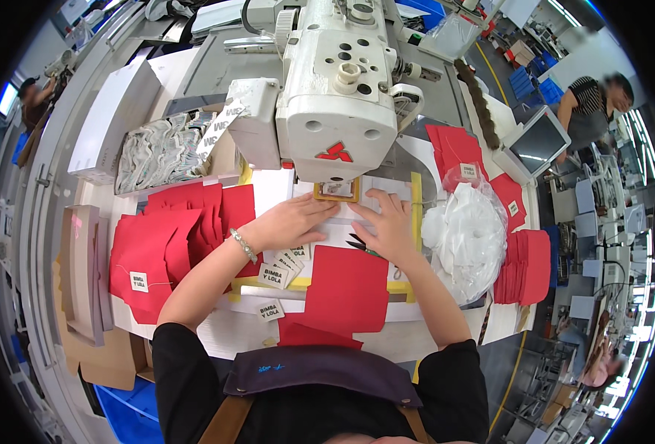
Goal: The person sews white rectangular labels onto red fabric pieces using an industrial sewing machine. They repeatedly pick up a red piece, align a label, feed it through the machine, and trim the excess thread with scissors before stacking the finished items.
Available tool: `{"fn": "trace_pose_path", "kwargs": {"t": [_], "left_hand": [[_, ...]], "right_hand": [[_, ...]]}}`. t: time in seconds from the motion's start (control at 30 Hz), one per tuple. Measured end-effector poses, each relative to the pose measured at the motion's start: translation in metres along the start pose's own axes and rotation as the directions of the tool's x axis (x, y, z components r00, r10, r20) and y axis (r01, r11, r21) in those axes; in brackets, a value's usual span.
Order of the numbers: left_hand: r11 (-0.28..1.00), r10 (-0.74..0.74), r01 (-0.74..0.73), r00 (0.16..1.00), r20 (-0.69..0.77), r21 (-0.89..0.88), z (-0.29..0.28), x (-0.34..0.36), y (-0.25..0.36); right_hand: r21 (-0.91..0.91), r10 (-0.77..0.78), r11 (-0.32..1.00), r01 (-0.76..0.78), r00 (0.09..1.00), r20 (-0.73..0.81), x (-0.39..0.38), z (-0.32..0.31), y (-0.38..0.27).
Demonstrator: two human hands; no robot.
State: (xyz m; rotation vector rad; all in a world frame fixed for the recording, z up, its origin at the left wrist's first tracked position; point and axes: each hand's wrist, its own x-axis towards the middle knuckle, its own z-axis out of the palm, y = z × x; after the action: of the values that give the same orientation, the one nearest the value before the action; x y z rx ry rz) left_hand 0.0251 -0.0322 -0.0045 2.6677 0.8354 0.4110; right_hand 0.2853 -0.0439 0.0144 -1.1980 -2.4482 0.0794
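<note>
Black sleeves, dark purple apron

Both forearms reach forward and slant inward. The left hand lies palm down, its fingers pointing right; the right hand, just apart, spreads its fingers forward and left.

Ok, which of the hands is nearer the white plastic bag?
Right. The right hand is to the left of the white plastic bag, apart from it; the left hand is farther left, beyond the right.
</note>
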Motion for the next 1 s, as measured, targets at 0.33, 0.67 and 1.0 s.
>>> {"fn": "trace_pose_path", "kwargs": {"t": [0.33,0.67,1.0], "left_hand": [[0.999,-0.038,0.039,0.998,0.049,-0.012,-0.006,-0.003,-0.004],[0.973,-0.226,0.231,0.961,-0.158,0.013,-0.019,-0.01,0.021],[0.989,-0.079,0.108,0.964,-0.253,0.104,-0.013,0.006,0.044]], "right_hand": [[-0.012,-0.094,0.995,0.095,0.993,0.078,0.005,-0.005,0.016],[-0.082,-0.017,0.996,0.025,0.995,0.094,0.003,0.007,0.003],[-0.116,-0.01,0.993,0.022,0.994,0.108,0.006,0.008,0.006]]}}
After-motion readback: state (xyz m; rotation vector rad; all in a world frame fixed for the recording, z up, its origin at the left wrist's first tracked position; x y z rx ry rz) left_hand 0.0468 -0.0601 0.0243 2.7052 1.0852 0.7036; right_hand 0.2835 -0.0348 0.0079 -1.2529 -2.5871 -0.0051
